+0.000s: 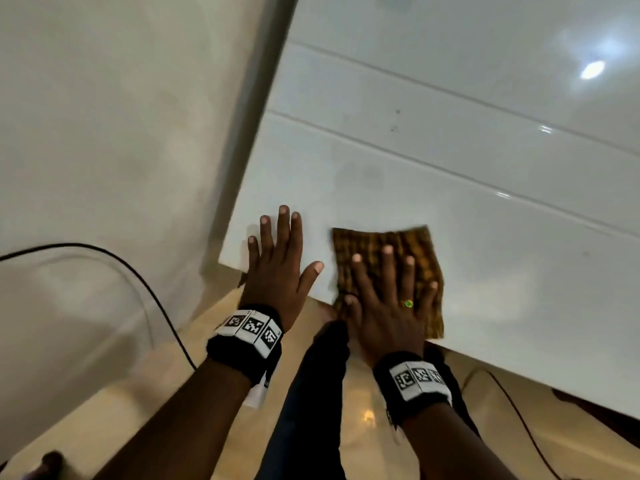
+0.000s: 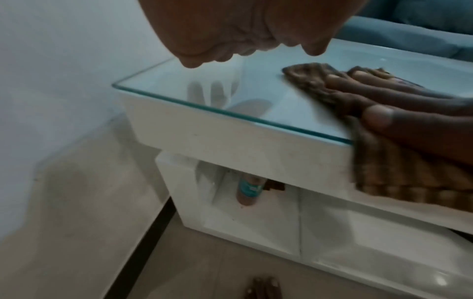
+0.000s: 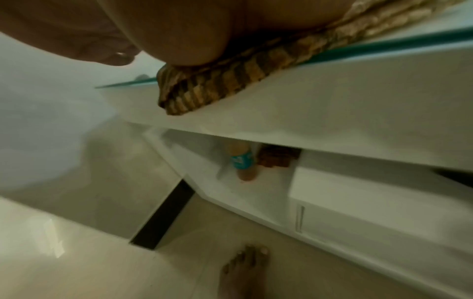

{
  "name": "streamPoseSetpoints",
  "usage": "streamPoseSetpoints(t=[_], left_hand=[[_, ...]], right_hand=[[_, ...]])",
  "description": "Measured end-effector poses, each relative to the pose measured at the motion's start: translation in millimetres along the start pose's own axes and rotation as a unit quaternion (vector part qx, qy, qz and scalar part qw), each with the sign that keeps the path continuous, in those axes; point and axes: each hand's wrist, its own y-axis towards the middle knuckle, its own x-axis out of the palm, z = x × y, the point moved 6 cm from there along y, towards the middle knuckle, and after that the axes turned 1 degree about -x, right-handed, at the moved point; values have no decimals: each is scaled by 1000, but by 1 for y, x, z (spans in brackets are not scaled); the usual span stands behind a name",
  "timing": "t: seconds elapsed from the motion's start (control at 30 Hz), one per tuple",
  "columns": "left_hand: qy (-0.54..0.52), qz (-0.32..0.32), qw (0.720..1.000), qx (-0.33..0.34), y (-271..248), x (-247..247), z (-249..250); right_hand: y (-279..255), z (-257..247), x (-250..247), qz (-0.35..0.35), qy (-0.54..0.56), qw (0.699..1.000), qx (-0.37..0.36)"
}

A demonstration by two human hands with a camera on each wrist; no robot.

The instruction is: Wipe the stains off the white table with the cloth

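Brown-and-gold, seemingly checked cloth (image 1: 398, 268) on white table (image 1: 450, 168).

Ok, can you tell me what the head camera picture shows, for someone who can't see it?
A right hand presses a brown checked cloth flat on a shiny white table near its front edge. The left hand lies flat on the table corner beside it. A few small dark specks sit farther back.

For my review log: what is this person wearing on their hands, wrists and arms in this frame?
The forearms are bare, with no sleeves. Each wrist carries a black band faced with a row of white tiles printed with square black-and-white coded markers; the other band looks the same. The right hand has a gold ring with a green stone. The left hand shows no ring.
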Motion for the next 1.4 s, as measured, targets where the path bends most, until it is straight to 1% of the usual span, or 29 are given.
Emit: streamPoseSetpoints(t=[0.03, 0.1, 0.2, 0.23, 0.33, 0.37, 0.4, 0.5, 0.57, 0.6, 0.67, 0.73, 0.83, 0.9, 0.97, 1.0, 1.03, 1.07, 1.13, 1.2, 1.27, 1.33, 1.4], left_hand=[[9, -13, 1000, 5, -1, 8, 11], [40, -24, 999, 24, -3, 19, 33], [59, -46, 996, 46, -3, 35, 60], [58, -49, 996, 44, -2, 38, 65], [91, -40, 994, 35, -1, 46, 76], [111, -40, 992, 44, -3, 51, 85], [131, -39, 989, 56, -5, 54, 91], [157, -49, 981, 99, -13, 70, 127], [170, -68, 974, 134, -19, 87, 156], [180, -75, 969, 151, -22, 96, 170], [194, -73, 964, 170, -25, 109, 192], [197, -53, 963, 177, -21, 117, 221], [181, -32, 971, 154, -10, 123, 257], [180, -36, 973, 144, -3, 127, 276], [199, -41, 966, 162, 0, 134, 296], [207, -45, 962, 173, 0, 137, 304], [212, -53, 958, 184, -1, 143, 315], [216, -61, 955, 192, -3, 148, 322], [229, -68, 947, 215, -6, 160, 341], [245, -73, 935, 246, -9, 173, 366], [256, -78, 927, 261, -10, 185, 389], [264, -76, 928, 253, -10, 193, 401], [266, -78, 931, 236, -9, 200, 407]], right_hand=[[-9, 20, -1, -2, 2, 1000, 31], [-15, 34, -2, 6, 16, 998, 57], [-8, 19, -2, 24, 44, 996, 72], [-6, 14, -1, 25, 51, 996, 62], [-12, 31, -1, 18, 44, 999, 1], [-21, 54, -3, 26, 37, 999, -3], [-30, 78, -4, 29, 31, 999, 15], [-73, 192, -3, 38, 13, 988, 151], [-103, 260, -4, 33, 49, 970, 237], [-112, 280, -6, 29, 67, 962, 263], [-111, 285, -6, 31, 73, 957, 279], [-101, 269, -10, 40, 71, 961, 266], [-91, 245, -13, 35, 54, 981, 182], [-94, 248, -16, 33, 53, 991, 116], [-104, 273, -19, 47, 43, 995, 79], [-112, 294, -19, 50, 39, 994, 90], [-124, 326, -17, 53, 39, 989, 131], [-136, 360, -15, 56, 39, 980, 188], [-163, 429, -14, 63, 64, 948, 304], [-181, 468, -15, 62, 96, 923, 368], [-178, 467, -18, 70, 96, 923, 365], [-166, 443, -22, 76, 99, 936, 328], [-164, 429, -22, 82, 97, 948, 292]])
